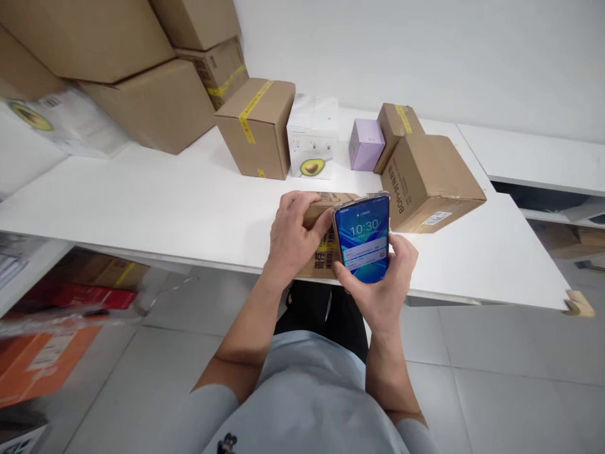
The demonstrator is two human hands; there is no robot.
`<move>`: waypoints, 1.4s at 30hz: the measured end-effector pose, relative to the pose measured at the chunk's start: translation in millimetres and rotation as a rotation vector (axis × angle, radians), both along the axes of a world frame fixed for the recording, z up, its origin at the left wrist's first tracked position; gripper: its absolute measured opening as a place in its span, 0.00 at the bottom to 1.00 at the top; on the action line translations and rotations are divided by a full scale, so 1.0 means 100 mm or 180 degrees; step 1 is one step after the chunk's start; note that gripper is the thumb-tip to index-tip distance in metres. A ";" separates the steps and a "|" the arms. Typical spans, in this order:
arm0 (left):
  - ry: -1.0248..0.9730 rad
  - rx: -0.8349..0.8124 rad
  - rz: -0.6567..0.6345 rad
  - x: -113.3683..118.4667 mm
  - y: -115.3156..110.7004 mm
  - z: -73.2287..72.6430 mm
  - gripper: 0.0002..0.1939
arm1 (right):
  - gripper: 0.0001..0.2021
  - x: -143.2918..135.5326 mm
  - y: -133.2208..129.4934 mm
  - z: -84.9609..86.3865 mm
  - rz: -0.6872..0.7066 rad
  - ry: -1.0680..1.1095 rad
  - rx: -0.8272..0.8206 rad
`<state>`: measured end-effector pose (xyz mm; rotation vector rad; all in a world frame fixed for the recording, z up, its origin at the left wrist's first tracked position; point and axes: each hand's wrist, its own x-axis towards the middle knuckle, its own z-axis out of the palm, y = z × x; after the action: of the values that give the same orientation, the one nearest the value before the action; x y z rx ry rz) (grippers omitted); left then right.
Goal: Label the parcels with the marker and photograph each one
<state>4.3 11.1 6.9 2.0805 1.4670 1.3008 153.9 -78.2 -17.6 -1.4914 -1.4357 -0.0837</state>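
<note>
A smartphone point(363, 243) with a lit blue lock screen reading 10:30 is held upright and slightly tilted in my right hand point(385, 280). The thumb lies along its lower left edge and the fingers close on its right side. Behind the phone, at the front edge of the table, stands a small cardboard box point(321, 266) with dark printing and yellow tape, partly covered by the phone. My left hand point(295, 236) grips this box, fingers bent over its top left and thumb reaching across to near the phone's left edge.
The white table point(189, 195) carries a taped brown carton point(265, 135), a white box with an avocado picture point(312, 139), a lilac box point(366, 145) and a larger printed carton point(435, 180). Big cartons point(151, 104) are stacked at the back left. An orange box point(47, 359) stands low at left.
</note>
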 end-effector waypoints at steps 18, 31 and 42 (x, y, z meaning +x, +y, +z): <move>0.0051 -0.0110 0.0091 0.01 0.00 0.03 0.14 | 0.36 0.21 -0.07 -0.09 -0.0269 0.0141 -0.0286; 0.0058 -0.0361 -0.0077 -0.03 0.09 0.11 0.13 | 0.46 1.56 -0.45 -0.52 -0.1911 0.0091 -0.3031; 0.0151 -0.1037 -0.0351 -0.19 0.19 0.23 0.18 | 0.44 1.67 -0.31 -0.58 -0.2255 0.0072 -0.2480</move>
<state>-15.1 29.6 29.9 1.9565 1.4489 0.9081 321.3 -108.9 -75.4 -2.5838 -0.8738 0.0723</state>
